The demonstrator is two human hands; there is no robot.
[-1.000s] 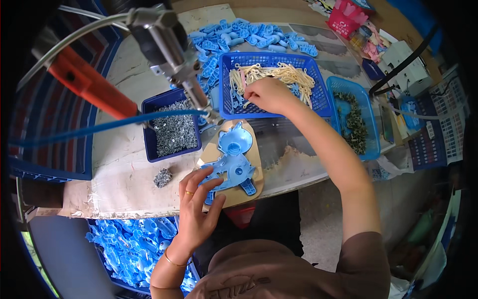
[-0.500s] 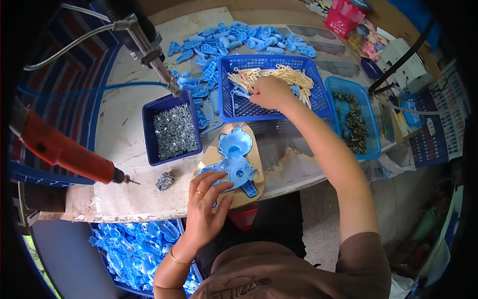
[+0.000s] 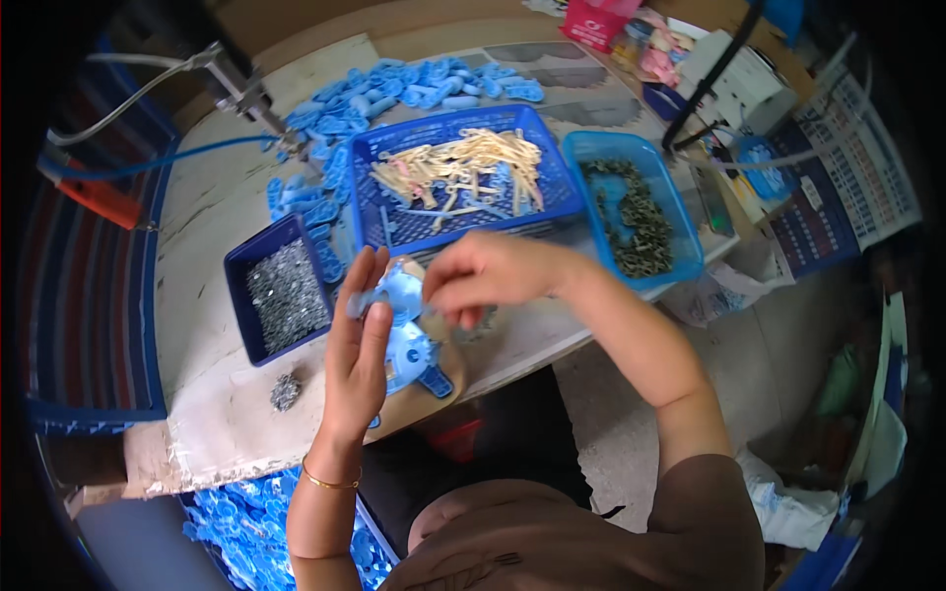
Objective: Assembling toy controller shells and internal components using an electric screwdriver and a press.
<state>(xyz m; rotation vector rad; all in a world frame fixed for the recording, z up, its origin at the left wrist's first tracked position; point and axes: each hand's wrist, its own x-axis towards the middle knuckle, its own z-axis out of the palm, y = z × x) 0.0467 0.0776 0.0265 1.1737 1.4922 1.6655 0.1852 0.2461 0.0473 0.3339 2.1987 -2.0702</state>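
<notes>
A molded blue plastic shell (image 3: 411, 347) lies on a tan board (image 3: 445, 386) at the table's front edge. My left hand (image 3: 353, 345) is raised beside it, a small pale-blue plastic piece (image 3: 367, 301) pinched between thumb and fingers. Across the shell, my right hand (image 3: 483, 276) is curled with its fingertips together. Motion blurs those fingertips, and what they hold cannot be made out. Just beyond both hands, a blue basket (image 3: 473, 234) contains cream stick-like parts (image 3: 463, 163) with looped ends and a few blue pieces.
A dark-blue bin of small metal parts (image 3: 286, 295) stands left, with a metal clump (image 3: 286, 392) before it. Right is a light-blue tray of dark metal pieces (image 3: 645, 222). Blue parts (image 3: 394, 89) lie behind. An orange-red power screwdriver (image 3: 103, 202) hangs left; a blue-parts crate (image 3: 241, 522) sits below.
My right hand has come out of the basket toward my left hand. My left hand has risen from the shell and now holds a small pale-blue piece. The whole view has shifted.
</notes>
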